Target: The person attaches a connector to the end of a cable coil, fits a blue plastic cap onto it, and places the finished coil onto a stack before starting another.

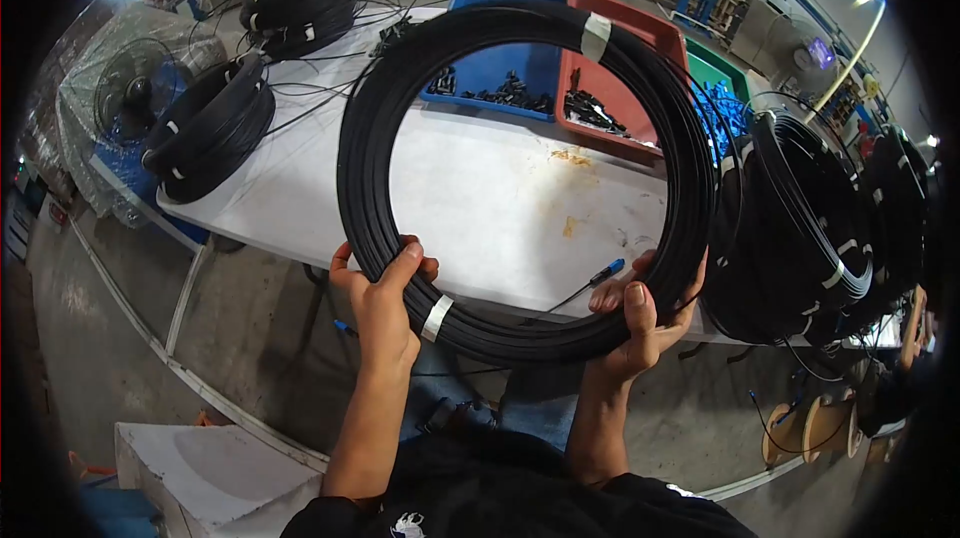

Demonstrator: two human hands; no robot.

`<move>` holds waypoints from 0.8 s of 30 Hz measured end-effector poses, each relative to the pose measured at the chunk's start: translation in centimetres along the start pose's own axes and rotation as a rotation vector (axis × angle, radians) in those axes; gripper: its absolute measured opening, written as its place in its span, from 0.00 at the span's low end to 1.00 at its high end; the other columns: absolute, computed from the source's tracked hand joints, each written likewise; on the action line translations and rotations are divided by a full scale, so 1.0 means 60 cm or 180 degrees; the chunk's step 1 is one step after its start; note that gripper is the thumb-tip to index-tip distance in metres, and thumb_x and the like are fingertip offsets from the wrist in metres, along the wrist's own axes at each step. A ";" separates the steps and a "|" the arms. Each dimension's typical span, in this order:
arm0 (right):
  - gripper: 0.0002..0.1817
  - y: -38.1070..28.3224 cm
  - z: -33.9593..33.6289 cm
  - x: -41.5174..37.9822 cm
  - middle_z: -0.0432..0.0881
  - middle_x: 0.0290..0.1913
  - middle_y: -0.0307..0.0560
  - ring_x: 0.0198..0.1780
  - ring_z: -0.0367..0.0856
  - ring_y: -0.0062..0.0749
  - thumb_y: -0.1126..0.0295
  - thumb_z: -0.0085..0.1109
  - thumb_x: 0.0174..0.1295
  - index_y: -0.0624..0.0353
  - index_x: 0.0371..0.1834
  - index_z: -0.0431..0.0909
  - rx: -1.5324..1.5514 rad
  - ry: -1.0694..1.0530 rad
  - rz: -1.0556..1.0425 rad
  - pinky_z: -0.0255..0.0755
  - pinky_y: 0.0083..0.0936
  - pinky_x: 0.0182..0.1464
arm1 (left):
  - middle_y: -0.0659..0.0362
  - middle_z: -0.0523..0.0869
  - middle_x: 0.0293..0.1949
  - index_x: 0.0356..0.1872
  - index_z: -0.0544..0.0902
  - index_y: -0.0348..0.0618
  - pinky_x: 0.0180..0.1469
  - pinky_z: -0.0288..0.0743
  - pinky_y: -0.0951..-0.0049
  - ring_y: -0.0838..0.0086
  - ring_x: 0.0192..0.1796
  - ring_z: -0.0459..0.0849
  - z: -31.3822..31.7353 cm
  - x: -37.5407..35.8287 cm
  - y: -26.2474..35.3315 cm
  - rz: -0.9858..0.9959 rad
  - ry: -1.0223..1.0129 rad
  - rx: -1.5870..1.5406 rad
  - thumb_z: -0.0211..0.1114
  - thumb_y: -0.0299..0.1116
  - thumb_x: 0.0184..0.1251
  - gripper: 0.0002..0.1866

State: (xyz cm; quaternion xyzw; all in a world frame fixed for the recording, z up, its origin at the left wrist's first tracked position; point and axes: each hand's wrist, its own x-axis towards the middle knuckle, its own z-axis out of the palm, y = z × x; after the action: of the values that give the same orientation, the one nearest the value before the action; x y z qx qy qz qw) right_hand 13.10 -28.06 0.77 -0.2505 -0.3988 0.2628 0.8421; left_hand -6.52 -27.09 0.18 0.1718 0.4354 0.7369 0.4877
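A large coil of black cable (365,153) is held up over the near edge of the white table (480,178). White tape wraps it at the top and at the lower left. My left hand (385,288) is closed round its lower left side, thumb in front. At the lower right my right hand (650,318) grips the coil, thumb in front and fingers behind. A cable end with a blue connector (606,270) shows through the ring, near my right fingers. Another blue tip (345,328) hangs below my left hand.
Blue (500,106), red (640,146) and green (712,63) bins of small parts stand behind the coil. More black coils are stacked at the left (210,128) and right (790,228). A white box (220,473) is at lower left, wooden spools (830,428) at lower right.
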 end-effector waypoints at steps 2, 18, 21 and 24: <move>0.42 0.001 -0.003 -0.009 0.75 0.45 0.62 0.21 0.75 0.26 0.79 0.59 0.58 0.68 0.78 0.53 0.0020 0.0080 0.0101 0.76 0.27 0.22 | 0.49 0.83 0.38 0.68 0.46 0.49 0.41 0.83 0.66 0.64 0.36 0.87 0.003 -0.008 -0.007 0.0169 0.0256 0.0323 0.68 0.19 0.64 0.42; 0.34 0.030 -0.031 -0.038 0.78 0.36 0.47 0.20 0.74 0.24 0.79 0.65 0.59 0.66 0.70 0.63 -0.0257 0.0780 0.0923 0.75 0.27 0.22 | 0.26 0.77 0.59 0.67 0.57 0.40 0.64 0.64 0.45 0.40 0.62 0.76 -0.040 -0.026 -0.014 0.1446 -0.0569 0.4216 0.61 0.43 0.75 0.30; 0.23 0.037 -0.039 -0.046 0.77 0.32 0.43 0.20 0.74 0.23 0.79 0.63 0.61 0.65 0.60 0.69 -0.0331 0.0847 0.1140 0.75 0.28 0.22 | 0.26 0.80 0.55 0.68 0.58 0.41 0.62 0.70 0.46 0.36 0.59 0.80 -0.040 -0.024 -0.010 0.1399 -0.0481 0.3965 0.61 0.45 0.75 0.31; 0.18 0.040 -0.037 -0.048 0.76 0.30 0.42 0.21 0.75 0.24 0.79 0.62 0.61 0.64 0.54 0.70 -0.0303 0.1133 0.1354 0.75 0.28 0.23 | 0.32 0.84 0.52 0.67 0.60 0.41 0.58 0.76 0.55 0.42 0.53 0.86 -0.055 -0.020 -0.005 0.1682 -0.0418 0.3954 0.57 0.43 0.78 0.27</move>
State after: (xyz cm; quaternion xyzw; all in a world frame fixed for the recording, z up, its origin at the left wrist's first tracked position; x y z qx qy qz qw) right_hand 12.75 -28.59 -3.56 -0.4101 -0.1949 0.3665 0.8121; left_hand -8.04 -29.65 -1.69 0.5652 0.6909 0.4324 0.1273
